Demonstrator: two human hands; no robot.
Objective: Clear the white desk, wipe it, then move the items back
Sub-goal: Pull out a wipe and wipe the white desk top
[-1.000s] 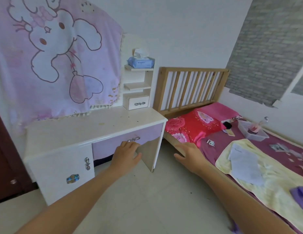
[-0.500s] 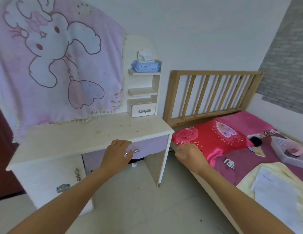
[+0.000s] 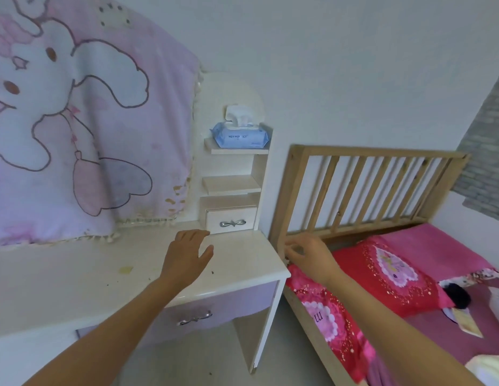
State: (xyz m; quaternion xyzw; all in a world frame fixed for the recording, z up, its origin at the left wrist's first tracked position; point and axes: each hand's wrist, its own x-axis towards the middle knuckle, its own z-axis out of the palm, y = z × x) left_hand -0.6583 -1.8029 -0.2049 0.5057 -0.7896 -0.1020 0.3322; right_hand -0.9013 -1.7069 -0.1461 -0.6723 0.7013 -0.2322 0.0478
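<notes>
The white desk (image 3: 75,274) fills the lower left; its top bears a yellowish stain and a few dark crumbs. My left hand (image 3: 187,254) hovers over the desk's right part with relaxed, spread fingers and holds nothing. My right hand (image 3: 306,254) hangs beside the desk's right edge, in front of the wooden bed frame, its fingers loosely curled and empty. A blue pack of wet wipes (image 3: 240,137) with a tissue sticking out lies on the top shelf of the desk's small shelf unit (image 3: 231,185).
A pink rabbit blanket (image 3: 75,121) hangs over the desk's back. A small drawer (image 3: 231,221) sits under the shelves, a lilac drawer (image 3: 215,310) under the desktop. On the right stands a bed with a wooden headboard (image 3: 368,188) and a red pillow (image 3: 382,280).
My view has moved closer to the desk. My left hand has left the lilac drawer's handle and risen over the desktop. My right hand has moved up toward the headboard post.
</notes>
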